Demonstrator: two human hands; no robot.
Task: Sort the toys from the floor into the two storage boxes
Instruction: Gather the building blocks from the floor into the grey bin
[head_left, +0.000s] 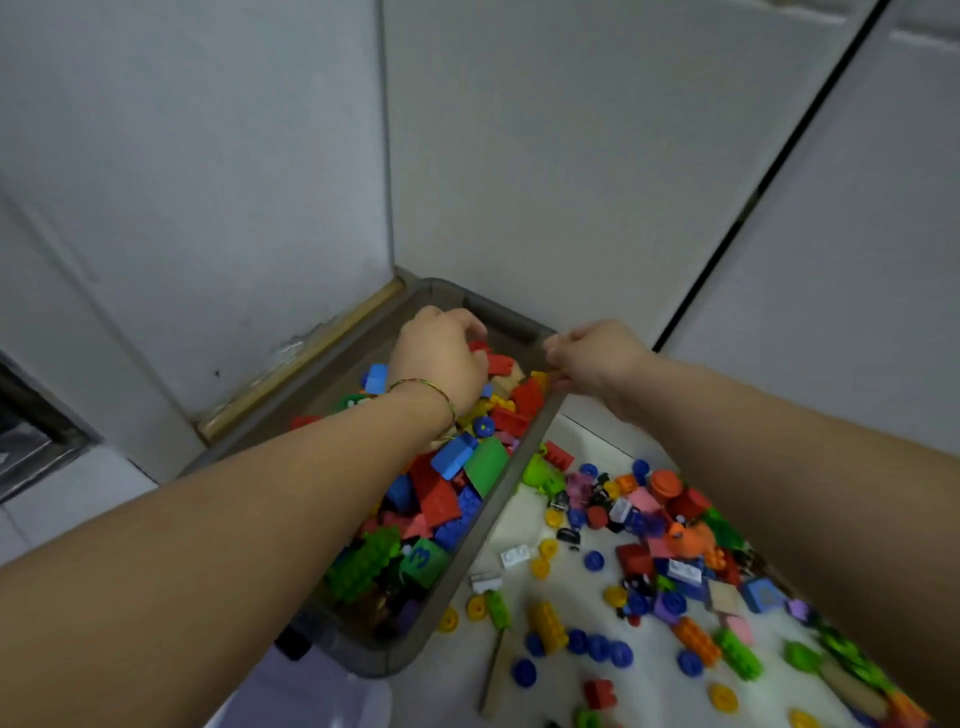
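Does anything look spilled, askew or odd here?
Only the spill: loose blocks and discs lie scattered on the floor right of the grey box. The right hand grips its rim; the left hand is among the blocks inside.

Inspection finding: I read one mark only. A green block (423, 561), lying among the toys inside the grey storage box (506, 314), bears a blue figure on its upper face. It appears to be a 3, though blur prevents certainty.
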